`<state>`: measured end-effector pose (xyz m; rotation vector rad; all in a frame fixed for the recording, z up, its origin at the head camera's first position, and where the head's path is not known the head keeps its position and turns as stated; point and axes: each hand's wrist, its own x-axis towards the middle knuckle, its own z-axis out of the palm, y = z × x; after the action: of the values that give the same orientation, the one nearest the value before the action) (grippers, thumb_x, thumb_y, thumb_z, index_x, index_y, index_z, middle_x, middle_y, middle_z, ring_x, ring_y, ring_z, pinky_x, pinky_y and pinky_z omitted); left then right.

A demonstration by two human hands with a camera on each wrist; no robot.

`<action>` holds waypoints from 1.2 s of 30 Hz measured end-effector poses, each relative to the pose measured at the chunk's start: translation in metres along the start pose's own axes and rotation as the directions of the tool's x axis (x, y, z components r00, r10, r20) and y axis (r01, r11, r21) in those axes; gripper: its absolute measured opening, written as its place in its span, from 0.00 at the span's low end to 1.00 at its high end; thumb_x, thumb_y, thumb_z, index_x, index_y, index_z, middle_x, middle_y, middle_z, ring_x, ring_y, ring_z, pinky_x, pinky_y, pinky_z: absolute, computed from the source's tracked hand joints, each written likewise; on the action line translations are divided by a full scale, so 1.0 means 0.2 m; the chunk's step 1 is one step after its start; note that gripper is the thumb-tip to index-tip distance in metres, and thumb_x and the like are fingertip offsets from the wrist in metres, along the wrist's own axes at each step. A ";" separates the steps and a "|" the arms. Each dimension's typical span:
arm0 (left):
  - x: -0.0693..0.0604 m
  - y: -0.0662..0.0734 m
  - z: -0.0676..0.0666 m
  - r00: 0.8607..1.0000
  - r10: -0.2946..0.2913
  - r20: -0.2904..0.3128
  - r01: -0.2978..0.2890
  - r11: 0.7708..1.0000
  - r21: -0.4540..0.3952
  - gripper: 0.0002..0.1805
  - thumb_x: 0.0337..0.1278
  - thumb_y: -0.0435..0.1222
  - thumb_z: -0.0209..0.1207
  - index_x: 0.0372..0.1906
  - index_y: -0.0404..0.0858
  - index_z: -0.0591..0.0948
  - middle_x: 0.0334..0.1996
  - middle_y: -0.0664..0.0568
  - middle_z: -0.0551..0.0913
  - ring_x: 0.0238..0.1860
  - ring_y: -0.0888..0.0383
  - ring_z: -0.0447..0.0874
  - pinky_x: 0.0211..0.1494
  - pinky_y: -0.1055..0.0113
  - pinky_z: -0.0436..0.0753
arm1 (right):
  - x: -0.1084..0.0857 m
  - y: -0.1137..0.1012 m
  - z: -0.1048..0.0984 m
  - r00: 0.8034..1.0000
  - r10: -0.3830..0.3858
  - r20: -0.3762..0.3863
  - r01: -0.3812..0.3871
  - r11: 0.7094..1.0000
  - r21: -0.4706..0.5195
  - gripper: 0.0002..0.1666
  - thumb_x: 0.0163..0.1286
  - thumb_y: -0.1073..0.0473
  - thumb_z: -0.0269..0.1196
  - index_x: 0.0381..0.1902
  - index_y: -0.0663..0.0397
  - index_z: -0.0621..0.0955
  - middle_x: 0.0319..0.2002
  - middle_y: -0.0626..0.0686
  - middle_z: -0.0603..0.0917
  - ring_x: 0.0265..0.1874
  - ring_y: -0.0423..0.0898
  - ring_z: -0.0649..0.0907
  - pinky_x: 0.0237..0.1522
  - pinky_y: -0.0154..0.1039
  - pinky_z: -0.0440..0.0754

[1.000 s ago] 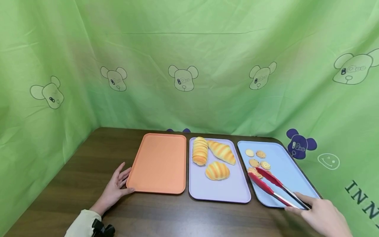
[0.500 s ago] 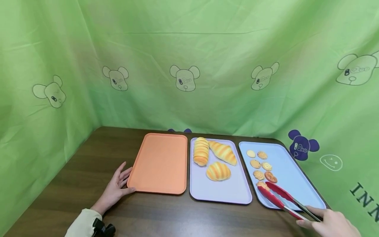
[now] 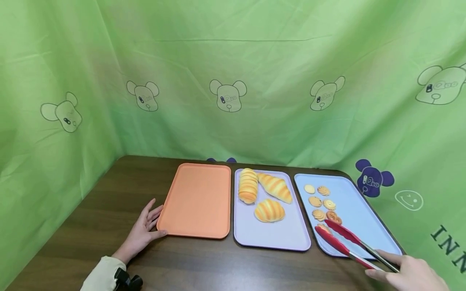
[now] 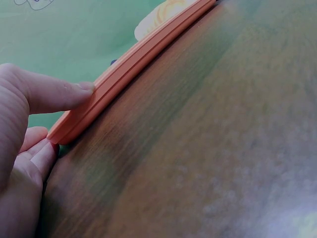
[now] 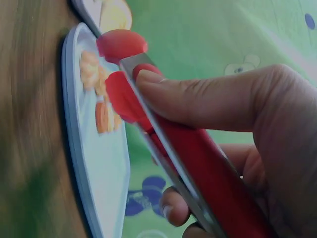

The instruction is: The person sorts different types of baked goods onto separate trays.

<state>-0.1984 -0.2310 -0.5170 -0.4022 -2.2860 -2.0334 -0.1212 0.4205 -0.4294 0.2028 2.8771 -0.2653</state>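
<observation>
My right hand [image 3: 411,275] grips red-tipped tongs [image 5: 193,158], thumb along one arm and fingers at the other. In the head view the tongs' tips are apart, low over the blue tray [image 3: 364,218], near a pretzel cookie [image 3: 333,217] and a cookie they partly cover [image 3: 323,228]. I cannot tell whether they touch it. My left hand [image 3: 142,234] is at the near left corner of the orange tray [image 3: 196,202]. Its thumb touches the tray's front wall in the left wrist view, and the other fingers reach along the left side, loosely extended.
Between those trays lies a lilac tray [image 3: 255,236] bearing a ridged bread roll [image 3: 248,186], a long striped bread [image 3: 274,187] and a rounded striped bread [image 3: 269,210]. Several more cookies sit in two columns on the blue tray. A green curtain [image 3: 233,129] hangs behind the brown table [image 3: 218,262].
The tongs first moved toward me and right, uncovering the pretzel cookie and others, then shifted slightly while staying over the nearest cookie. My left hand stays at the orange tray's corner.
</observation>
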 end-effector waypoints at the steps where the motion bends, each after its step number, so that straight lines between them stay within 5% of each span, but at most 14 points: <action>1: 0.00 0.00 0.00 1.000 -0.001 0.000 0.001 1.000 0.003 0.60 0.48 0.16 0.66 0.78 0.29 0.37 0.72 0.24 0.53 0.71 0.30 0.53 0.56 0.79 0.73 | -0.01 -0.03 0.00 1.000 -0.016 -0.013 0.016 1.000 0.002 0.58 0.59 0.26 0.64 0.65 0.73 0.69 0.43 0.83 0.75 0.35 0.62 0.78 0.32 0.55 0.80; 6: 0.00 0.02 0.01 1.000 -0.017 -0.005 0.017 1.000 -0.002 0.60 0.49 0.17 0.66 0.78 0.31 0.38 0.73 0.25 0.54 0.71 0.31 0.53 0.56 0.80 0.73 | -0.01 -0.22 0.04 0.974 -0.162 -0.158 0.173 0.983 0.059 0.51 0.57 0.32 0.69 0.64 0.68 0.75 0.45 0.75 0.81 0.40 0.63 0.81 0.36 0.59 0.80; 11: -0.01 0.02 0.01 1.000 -0.019 -0.003 0.019 1.000 0.008 0.60 0.49 0.18 0.67 0.78 0.30 0.38 0.72 0.25 0.54 0.70 0.31 0.54 0.56 0.80 0.73 | -0.01 -0.43 0.13 0.885 -0.347 -0.309 0.400 0.907 0.129 0.42 0.51 0.40 0.76 0.57 0.62 0.83 0.40 0.59 0.87 0.39 0.52 0.83 0.39 0.50 0.81; 15: -0.01 0.02 0.01 1.000 -0.011 -0.004 0.011 1.000 0.018 0.60 0.48 0.18 0.67 0.78 0.29 0.38 0.72 0.24 0.55 0.70 0.30 0.55 0.56 0.80 0.73 | 0.01 -0.57 0.17 0.851 -0.423 -0.312 0.489 0.854 0.177 0.39 0.49 0.41 0.78 0.55 0.57 0.85 0.37 0.48 0.86 0.31 0.39 0.77 0.34 0.38 0.78; 22: 0.00 0.03 0.01 1.000 -0.007 -0.008 0.007 1.000 -0.013 0.60 0.48 0.17 0.67 0.78 0.30 0.38 0.72 0.24 0.55 0.70 0.31 0.53 0.56 0.80 0.73 | 0.05 -0.75 0.21 0.757 -0.572 -0.315 0.637 0.754 0.162 0.36 0.49 0.40 0.78 0.53 0.52 0.87 0.43 0.47 0.89 0.39 0.38 0.82 0.37 0.36 0.79; 31: -0.01 0.03 0.01 1.000 -0.009 -0.008 0.009 1.000 -0.008 0.60 0.47 0.16 0.67 0.78 0.29 0.38 0.72 0.24 0.55 0.70 0.30 0.53 0.56 0.80 0.72 | 0.07 -0.89 0.29 0.662 -0.695 -0.280 0.749 0.612 0.253 0.35 0.51 0.40 0.77 0.55 0.48 0.86 0.43 0.42 0.88 0.37 0.34 0.81 0.34 0.33 0.78; 36: 0.00 0.03 0.01 1.000 -0.011 -0.012 0.011 1.000 -0.003 0.60 0.47 0.16 0.67 0.78 0.29 0.38 0.72 0.24 0.55 0.70 0.31 0.54 0.57 0.80 0.72 | 0.08 -0.97 0.35 0.594 -0.761 -0.262 0.793 0.499 0.348 0.35 0.54 0.44 0.77 0.58 0.50 0.84 0.41 0.41 0.88 0.32 0.33 0.80 0.32 0.31 0.76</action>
<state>-0.1961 -0.2287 -0.5121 -0.3776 -2.2832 -2.0390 -0.1506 0.2197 -0.4683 -1.0977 2.7058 -1.0848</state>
